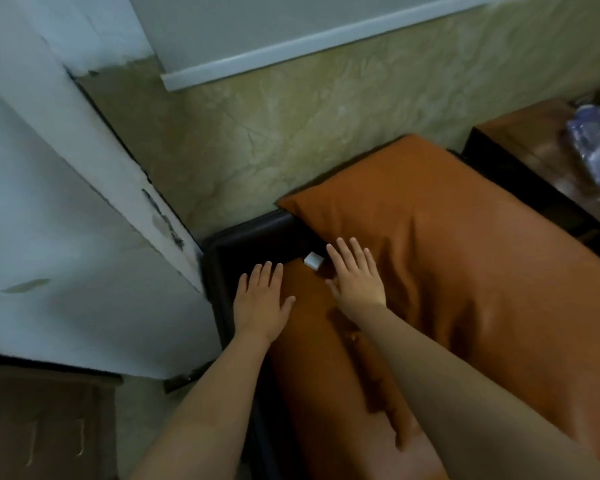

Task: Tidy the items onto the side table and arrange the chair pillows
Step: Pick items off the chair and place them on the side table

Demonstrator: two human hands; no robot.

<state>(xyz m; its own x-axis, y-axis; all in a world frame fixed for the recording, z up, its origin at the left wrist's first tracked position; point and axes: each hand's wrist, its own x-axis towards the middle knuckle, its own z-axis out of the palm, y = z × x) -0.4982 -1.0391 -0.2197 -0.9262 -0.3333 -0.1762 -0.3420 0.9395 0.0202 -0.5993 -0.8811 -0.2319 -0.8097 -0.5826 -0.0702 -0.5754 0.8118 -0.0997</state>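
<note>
A large orange pillow (447, 244) leans across the back of a dark chair (253, 233). A second orange cushion (312, 341) lies below it on the seat. My right hand (357, 278) lies flat and open on the lower left part of the large pillow. My left hand (260, 299) is spread open over the chair's left edge and the cushion's corner. A small white tag (313, 260) shows between the two hands. At the far right stands a brown wooden side table (534, 147) with a plastic water bottle (596, 147) lying on it.
A white door or panel (49, 209) stands close on the left of the chair. The beige marbled floor (257, 133) spreads behind the chair, with a white baseboard (291, 46) beyond. A brown wooden piece (42, 424) sits at the bottom left.
</note>
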